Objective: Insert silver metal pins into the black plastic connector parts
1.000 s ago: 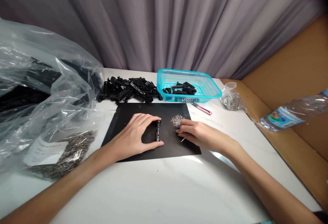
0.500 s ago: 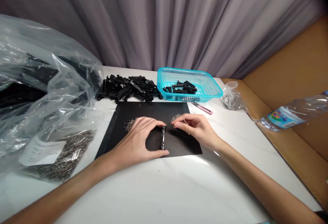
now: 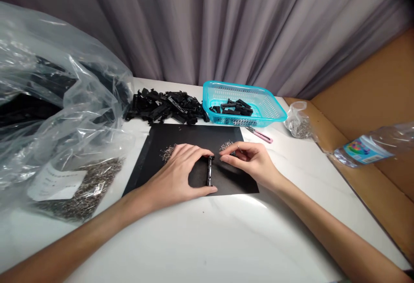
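My left hand (image 3: 176,173) grips a narrow black plastic part (image 3: 210,171) by its two ends, thumb at the near end and forefinger at the far end. The part lies lengthwise away from me over a black mat (image 3: 194,135). Just right of it, my right hand (image 3: 249,158) is closed in a pinch. A small thin metal piece (image 3: 239,149) shows among its fingers; its exact kind is too small to make out. Behind that hand sits a small heap of metal pieces (image 3: 227,146), and another metal heap (image 3: 166,153) is partly hidden by my left hand.
Loose black plastic parts (image 3: 168,106) are piled at the back, beside a blue basket (image 3: 278,112) holding several more. A pink-handled cutter (image 3: 260,135) lies before it. Plastic bags (image 3: 97,71) crowd the left; a small bag (image 3: 299,123) and a bottle (image 3: 365,148) are right.
The whole view has shifted slightly. My right fingertips are a little closer to the black plastic part, which my left hand still holds.
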